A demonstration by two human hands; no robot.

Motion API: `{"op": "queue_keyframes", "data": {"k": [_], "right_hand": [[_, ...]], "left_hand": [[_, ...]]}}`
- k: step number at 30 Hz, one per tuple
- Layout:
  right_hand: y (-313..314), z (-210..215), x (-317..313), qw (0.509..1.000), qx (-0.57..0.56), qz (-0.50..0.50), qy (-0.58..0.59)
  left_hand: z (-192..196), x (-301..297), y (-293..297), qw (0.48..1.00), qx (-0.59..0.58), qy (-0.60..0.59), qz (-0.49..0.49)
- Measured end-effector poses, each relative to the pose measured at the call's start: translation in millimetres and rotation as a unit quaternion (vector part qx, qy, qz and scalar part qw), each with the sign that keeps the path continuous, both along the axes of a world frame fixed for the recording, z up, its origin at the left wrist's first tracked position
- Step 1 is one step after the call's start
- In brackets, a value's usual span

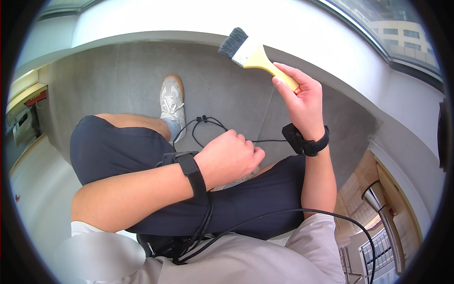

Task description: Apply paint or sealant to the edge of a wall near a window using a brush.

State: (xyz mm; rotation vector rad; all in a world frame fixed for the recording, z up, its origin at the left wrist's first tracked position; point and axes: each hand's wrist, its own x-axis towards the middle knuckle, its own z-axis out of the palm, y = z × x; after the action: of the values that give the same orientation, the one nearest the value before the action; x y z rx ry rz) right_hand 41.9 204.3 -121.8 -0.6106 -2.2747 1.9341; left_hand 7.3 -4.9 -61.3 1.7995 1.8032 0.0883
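A flat paintbrush (259, 60) with a yellow handle, a pale metal band and dark grey bristles is held up by my right hand (305, 97). Thumb and fingers pinch the handle near its end, and the bristles point up and to the left, in front of the white window ledge (189, 19). Over my lap, my left hand (231, 156) is curled into a loose fist, back of the hand up. Nothing sticks out of that fist, though its palm side is hidden. Each wrist wears a black strapped device, the right one (306, 139) and the left one (189, 171).
Grey floor tiles (118, 85) lie between my legs and the ledge. A black cable (203, 119) loops near my white shoe (171, 99), and another crosses my lap. At right are a wooden panel and a metal handle (390, 232); window glass runs along the top right.
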Motion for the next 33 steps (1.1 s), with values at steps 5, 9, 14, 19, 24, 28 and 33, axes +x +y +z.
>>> {"op": "queue_keyframes", "data": {"k": [5,9,14,19,24,28,33], "right_hand": [[12.8,6.1,3.1,0.989,-0.010,-0.147,-0.007],[3.6,7.2,5.6,0.985,0.008,-0.170,-0.022],[-16.6,6.0,2.2,0.994,0.068,-0.088,-0.005],[-19.6,5.2,-1.7,0.990,0.064,-0.126,-0.014],[-30.7,3.0,-1.7,0.978,0.082,-0.190,-0.005],[-39.4,2.7,-5.6,0.984,0.098,-0.150,-0.010],[-41.0,3.6,-11.8,0.984,0.087,-0.157,-0.009]], "left_hand": [[2.5,-0.9,-1.1,1.000,-0.002,-0.003,-0.002],[5.7,-2.5,1.9,1.000,0.014,-0.006,0.011],[11.8,4.3,5.9,0.999,0.039,0.007,0.016],[9.9,13.5,5.7,0.999,0.031,-0.011,0.016],[4.0,18.3,3.8,1.000,0.017,-0.008,-0.007],[-0.3,20.1,2.3,0.999,-0.013,-0.020,-0.035],[-0.6,22.2,-5.4,0.999,-0.022,-0.004,-0.037]]}}
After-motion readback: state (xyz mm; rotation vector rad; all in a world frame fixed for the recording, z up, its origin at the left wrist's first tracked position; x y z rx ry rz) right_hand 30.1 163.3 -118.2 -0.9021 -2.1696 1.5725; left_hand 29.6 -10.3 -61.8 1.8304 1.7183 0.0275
